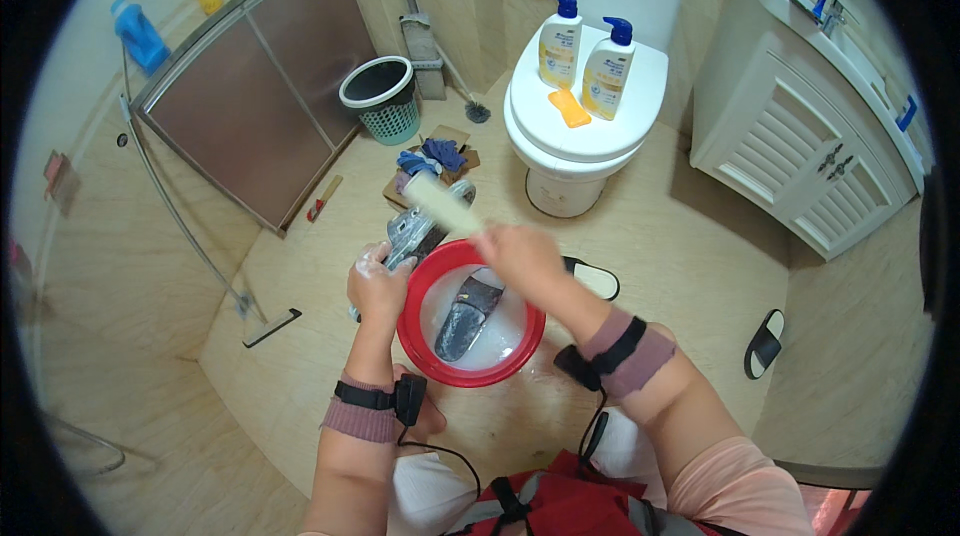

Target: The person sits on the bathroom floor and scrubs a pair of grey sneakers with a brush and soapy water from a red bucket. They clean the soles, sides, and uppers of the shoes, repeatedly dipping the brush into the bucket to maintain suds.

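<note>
My left hand [377, 282], with suds on its fingers, grips a wet grey shoe [412, 234] above the left rim of a red basin [411, 345]. My right hand [523, 260] is closed around a pale scrubbing brush [444, 206], blurred by motion. The brush overlaps the far part of the shoe; whether its bristles touch it I cannot tell. A second dark shoe [466, 320] lies partly under cloudy, soapy water in the basin.
Black-and-white slippers [763, 345] lie to the right, one partly behind my right arm. Beyond the basin are cloths on cardboard [442, 153], a wastebasket [390, 120] and a toilet [570, 138] bearing two pump bottles [607, 78] and orange soap [570, 108]. A squeegee [271, 328] is left.
</note>
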A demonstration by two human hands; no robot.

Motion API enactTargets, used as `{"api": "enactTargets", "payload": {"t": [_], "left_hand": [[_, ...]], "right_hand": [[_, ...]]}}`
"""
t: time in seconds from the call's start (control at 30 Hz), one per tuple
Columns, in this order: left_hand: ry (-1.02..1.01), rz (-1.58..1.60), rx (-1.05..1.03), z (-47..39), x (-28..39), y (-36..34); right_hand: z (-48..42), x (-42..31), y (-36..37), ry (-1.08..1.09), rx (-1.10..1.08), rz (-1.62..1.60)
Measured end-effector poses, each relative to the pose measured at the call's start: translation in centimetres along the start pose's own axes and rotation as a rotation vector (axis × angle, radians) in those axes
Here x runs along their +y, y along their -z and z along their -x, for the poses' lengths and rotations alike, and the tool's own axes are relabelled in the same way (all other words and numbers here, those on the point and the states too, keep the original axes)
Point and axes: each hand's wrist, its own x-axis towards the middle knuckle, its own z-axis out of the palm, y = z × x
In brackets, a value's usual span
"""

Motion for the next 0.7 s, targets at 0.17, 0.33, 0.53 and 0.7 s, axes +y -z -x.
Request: {"api": "enactTargets", "payload": {"t": [0.17,0.33,0.53,0.7], "left_hand": [[-0.079,-0.037,0.063,-0.1,-1.2,-0.4],[-0.118,-0.038,0.037,0.0,-1.2,-0.3],[-0.085,-0.051,0.043,0.2,-0.8,-0.2],[-0.079,-0.009,0.033,0.1,-1.3,-0.7]], "right_hand": [[0.3,-0.4,-0.6,-0.018,-0.006,0.028],[0.6,-0.7,0.0,0.028,-0.021,-0.021],[0.8,-0.8,-1.0,0.002,0.05,-0.041],[-0.1,-0.2,-0.5,0.018,-0.007,-0.054]]}}
